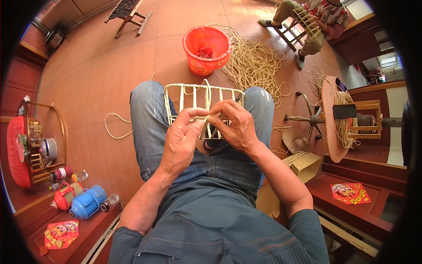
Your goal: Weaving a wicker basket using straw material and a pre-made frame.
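Note:
Across my knees rests a rectangular frame wrapped in pale twisted cord, with several cord-wound bars running between its long sides. Both my hands meet over its middle. My left hand pinches a pale cord between thumb and index finger. From the other side, my right hand grips the same cord with its fingertips, close against the left ones. A loop of that cord stands up past the frame's far edge. The fingers and hands cover much of the frame's near part.
A red bucket stands ahead, beside a heap of loose cord. Far right, a seated person holds a similar frame. A round tabletop with wound cord is at right. Thermoses stand at left; a stool is far off.

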The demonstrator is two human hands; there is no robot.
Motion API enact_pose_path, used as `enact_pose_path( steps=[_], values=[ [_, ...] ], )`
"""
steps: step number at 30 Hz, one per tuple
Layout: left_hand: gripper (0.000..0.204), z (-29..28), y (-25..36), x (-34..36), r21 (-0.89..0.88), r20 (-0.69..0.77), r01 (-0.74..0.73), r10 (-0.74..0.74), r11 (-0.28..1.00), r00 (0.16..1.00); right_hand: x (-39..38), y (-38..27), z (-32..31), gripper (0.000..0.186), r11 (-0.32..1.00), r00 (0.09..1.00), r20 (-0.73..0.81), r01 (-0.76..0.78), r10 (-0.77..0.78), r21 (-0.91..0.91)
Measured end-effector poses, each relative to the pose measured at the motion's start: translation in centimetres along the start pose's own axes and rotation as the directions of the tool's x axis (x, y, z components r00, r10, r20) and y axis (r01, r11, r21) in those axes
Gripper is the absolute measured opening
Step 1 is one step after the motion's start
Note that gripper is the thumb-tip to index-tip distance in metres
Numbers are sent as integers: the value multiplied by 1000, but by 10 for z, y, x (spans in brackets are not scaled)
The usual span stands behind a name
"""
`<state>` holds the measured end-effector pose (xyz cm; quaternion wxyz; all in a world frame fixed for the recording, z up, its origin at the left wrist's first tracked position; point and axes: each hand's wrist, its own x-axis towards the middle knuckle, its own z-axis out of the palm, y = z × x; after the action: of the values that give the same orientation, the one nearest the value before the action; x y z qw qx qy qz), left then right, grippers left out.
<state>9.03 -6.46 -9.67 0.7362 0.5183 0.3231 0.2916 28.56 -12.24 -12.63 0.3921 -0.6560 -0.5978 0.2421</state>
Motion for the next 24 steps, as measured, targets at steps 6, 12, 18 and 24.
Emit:
enact_pose_path(
  steps=[6,12,18,24],
  values=[
    [25,-5,31,-14,48,13,-21,20,999,1000,-6,-11,0,33,869,940,-119,242,-321,-432],
    [23,-10,83,-22,106,-8,-66,67,992,998,7,2,9,24,946,952,-81,278,-295,-169],
    [31,-81,151,-21,168,-215,-381,411,909,886,8,5,12,16,966,965,-107,224,-238,-128],
    [48,-216,253,-22,194,-388,-470,508,861,769,7,-1,16,15,994,985,-133,109,-109,-4]
  ],
)
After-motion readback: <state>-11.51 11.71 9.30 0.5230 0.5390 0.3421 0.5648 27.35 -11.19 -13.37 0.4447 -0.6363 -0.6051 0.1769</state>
